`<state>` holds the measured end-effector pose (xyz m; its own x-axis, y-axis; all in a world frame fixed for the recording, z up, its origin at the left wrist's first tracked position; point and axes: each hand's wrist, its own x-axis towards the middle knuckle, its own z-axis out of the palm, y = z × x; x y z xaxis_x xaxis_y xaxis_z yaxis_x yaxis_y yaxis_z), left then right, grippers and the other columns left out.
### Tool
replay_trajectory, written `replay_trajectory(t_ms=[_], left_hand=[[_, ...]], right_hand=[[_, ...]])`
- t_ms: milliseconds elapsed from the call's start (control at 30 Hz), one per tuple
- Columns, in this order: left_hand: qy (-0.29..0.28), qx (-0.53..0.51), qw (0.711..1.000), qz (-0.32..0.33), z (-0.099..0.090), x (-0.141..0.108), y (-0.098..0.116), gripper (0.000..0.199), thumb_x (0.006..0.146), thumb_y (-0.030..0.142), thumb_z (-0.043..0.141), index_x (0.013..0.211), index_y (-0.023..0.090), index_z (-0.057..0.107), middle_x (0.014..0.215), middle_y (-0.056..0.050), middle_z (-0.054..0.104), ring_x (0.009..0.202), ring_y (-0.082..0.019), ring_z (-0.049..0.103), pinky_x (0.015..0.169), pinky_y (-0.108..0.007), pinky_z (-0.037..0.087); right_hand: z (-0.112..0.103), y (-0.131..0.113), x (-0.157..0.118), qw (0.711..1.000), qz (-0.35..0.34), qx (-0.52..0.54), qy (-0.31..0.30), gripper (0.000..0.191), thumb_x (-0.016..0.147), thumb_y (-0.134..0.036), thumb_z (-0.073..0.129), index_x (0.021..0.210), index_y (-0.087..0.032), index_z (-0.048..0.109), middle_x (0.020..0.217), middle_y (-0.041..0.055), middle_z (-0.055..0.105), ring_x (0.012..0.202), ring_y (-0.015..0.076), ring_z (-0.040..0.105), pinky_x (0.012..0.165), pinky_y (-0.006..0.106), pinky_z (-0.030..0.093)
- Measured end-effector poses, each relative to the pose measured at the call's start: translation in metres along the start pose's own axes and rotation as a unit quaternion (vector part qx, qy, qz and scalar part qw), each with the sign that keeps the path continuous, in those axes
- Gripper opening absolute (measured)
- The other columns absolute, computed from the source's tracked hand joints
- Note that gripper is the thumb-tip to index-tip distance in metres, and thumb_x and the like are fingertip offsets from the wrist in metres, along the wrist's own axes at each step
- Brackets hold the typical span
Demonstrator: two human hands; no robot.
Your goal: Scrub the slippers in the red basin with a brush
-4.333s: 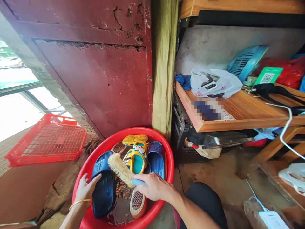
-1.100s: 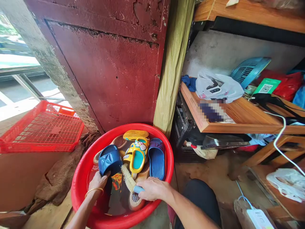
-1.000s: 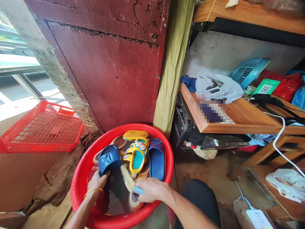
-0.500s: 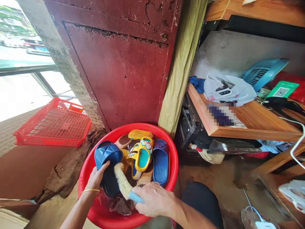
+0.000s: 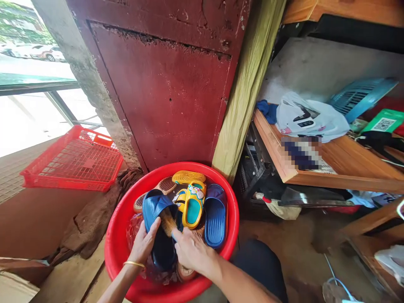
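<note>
A dark blue slipper [image 5: 163,248] is tilted over the left part of a red basin [image 5: 109,235] with water in it. My left hand [image 5: 143,244] grips its side near the strap. The handle of a brush [image 5: 168,223] is in my right hand [image 5: 191,248], and the bristles touch the slipper beside its strap opening. Right of the brush lie a yellow slipper [image 5: 193,210] with a green insole and another blue slipper [image 5: 215,223]. Further back is a yellow sole [image 5: 188,177]. Brown patterned soles [image 5: 166,185] show at the back left and below my right hand.
A red plastic crate [image 5: 90,162] and a brown cloth [image 5: 91,216] are left of the basin. Behind it stands a dark red door [image 5: 170,126]. At the right, a wooden tray [image 5: 341,179] holds a white plastic bag [image 5: 311,118]. A dark stool-like shape [image 5: 260,269] is near my right arm.
My left hand has moved right with the blue slipper. The brush has moved up and now sits against the slipper, its bristles partly hidden. The view has shifted slightly.
</note>
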<state>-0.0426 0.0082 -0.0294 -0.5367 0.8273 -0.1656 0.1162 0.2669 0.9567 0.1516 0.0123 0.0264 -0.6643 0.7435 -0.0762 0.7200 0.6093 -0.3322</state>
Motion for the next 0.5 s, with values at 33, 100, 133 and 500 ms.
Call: replay_trajectory(t_ms=[33,100,133,500], left_hand=[[-0.004,-0.009,1.0,0.012,0.004,-0.004,-0.002,0.068,0.077,0.063,0.06,0.127,0.017,0.059,0.127,-0.009,0.069,0.125,-0.031,0.058,0.109,-0.043,0.045],[-0.007,-0.019,0.999,0.025,0.007,-0.009,-0.006,0.071,0.075,0.063,0.061,0.129,0.017,0.057,0.128,-0.01,0.067,0.126,-0.032,0.056,0.112,-0.046,0.041],[-0.012,-0.019,0.999,0.023,0.007,-0.01,-0.008,0.072,0.075,0.064,0.061,0.128,0.016,0.057,0.129,-0.011,0.067,0.127,-0.033,0.056,0.113,-0.047,0.04],[0.017,-0.035,0.996,-0.075,-0.023,0.014,0.002,0.057,0.086,0.053,0.056,0.128,0.016,0.062,0.139,-0.011,0.062,0.137,-0.03,0.049,0.117,-0.042,0.038]], right_hand=[[0.002,0.001,0.01,1.0,0.011,0.002,0.005,0.033,0.091,-0.021,0.045,0.121,-0.02,0.06,0.098,0.0115,0.069,0.084,0.0231,0.067,0.07,0.03,0.05],[0.002,0.002,0.026,1.0,0.024,0.005,0.011,0.028,0.091,-0.021,0.046,0.115,-0.02,0.062,0.093,0.0102,0.069,0.082,0.0218,0.067,0.069,0.029,0.05],[0.001,0.002,0.03,1.0,0.023,0.006,0.013,0.028,0.091,-0.021,0.047,0.114,-0.02,0.062,0.093,0.0097,0.069,0.081,0.0214,0.067,0.068,0.028,0.049],[-0.012,0.006,-0.048,0.991,-0.108,-0.02,-0.07,0.032,0.089,-0.028,0.047,0.117,-0.027,0.062,0.091,0.005,0.07,0.077,0.0218,0.066,0.067,0.028,0.048]])
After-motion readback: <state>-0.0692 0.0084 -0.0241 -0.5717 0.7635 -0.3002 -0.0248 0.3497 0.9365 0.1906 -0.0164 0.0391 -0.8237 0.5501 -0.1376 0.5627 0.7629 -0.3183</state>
